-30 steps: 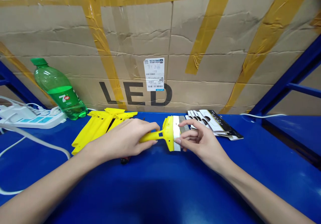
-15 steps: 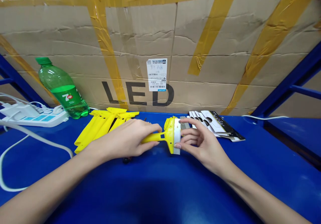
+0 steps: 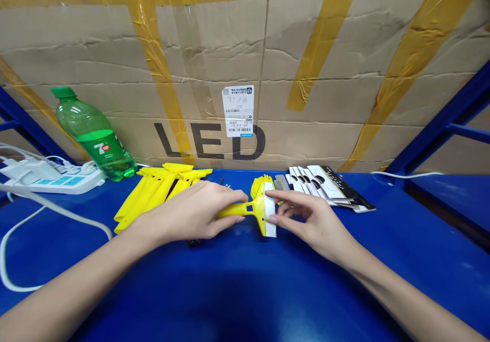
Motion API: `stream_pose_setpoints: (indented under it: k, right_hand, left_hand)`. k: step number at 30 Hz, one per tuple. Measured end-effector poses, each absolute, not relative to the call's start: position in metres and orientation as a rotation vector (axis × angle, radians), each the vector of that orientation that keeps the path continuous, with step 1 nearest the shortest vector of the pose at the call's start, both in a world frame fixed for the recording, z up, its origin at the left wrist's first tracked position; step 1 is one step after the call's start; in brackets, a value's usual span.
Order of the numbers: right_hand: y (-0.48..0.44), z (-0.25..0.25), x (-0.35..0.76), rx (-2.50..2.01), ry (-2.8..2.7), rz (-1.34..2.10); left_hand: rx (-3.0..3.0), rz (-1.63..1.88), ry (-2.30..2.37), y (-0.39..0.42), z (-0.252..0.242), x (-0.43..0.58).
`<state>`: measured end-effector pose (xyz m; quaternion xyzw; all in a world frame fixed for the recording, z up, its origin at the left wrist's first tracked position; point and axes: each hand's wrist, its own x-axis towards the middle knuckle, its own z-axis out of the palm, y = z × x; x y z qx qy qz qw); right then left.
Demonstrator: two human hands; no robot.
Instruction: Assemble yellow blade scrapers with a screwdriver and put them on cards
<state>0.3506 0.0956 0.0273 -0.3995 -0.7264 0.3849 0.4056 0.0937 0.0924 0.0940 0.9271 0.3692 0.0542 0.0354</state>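
My left hand [image 3: 191, 214] is wrapped round the handle of a yellow plastic scraper [image 3: 257, 205] held just above the blue table [image 3: 237, 291]. My right hand [image 3: 310, 219] pinches the white strip [image 3: 270, 214] along the scraper's wide head, thumb below and forefinger on top. A small dark object [image 3: 193, 242] lies on the table under my left hand, mostly hidden.
A pile of yellow scrapers [image 3: 156, 189] lies to the left. Several black-and-white cards [image 3: 325, 184] are fanned out to the right. A green soda bottle [image 3: 95, 135] and a white power strip [image 3: 49, 178] stand at far left. A taped cardboard box [image 3: 306, 76] closes off the back.
The scraper's head has tilted more upright, and my right fingers have closed round its white strip. Both hands stay in about the same place.
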Motion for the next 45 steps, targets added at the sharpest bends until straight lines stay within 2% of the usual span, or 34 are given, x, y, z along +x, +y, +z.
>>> stream_pose_setpoints:
  k: [12, 45]
  right_hand:
    - [0.096, 0.0276, 0.3519, -1.023, -1.956, 0.89]
    - [0.094, 0.0276, 0.347, -1.098, -1.786, 1.097]
  left_hand:
    - [2.849, 0.117, 1.133, 0.0943, 0.0892, 0.0914]
    - [2.835, 0.143, 1.122, 0.0941, 0.0884, 0.0938]
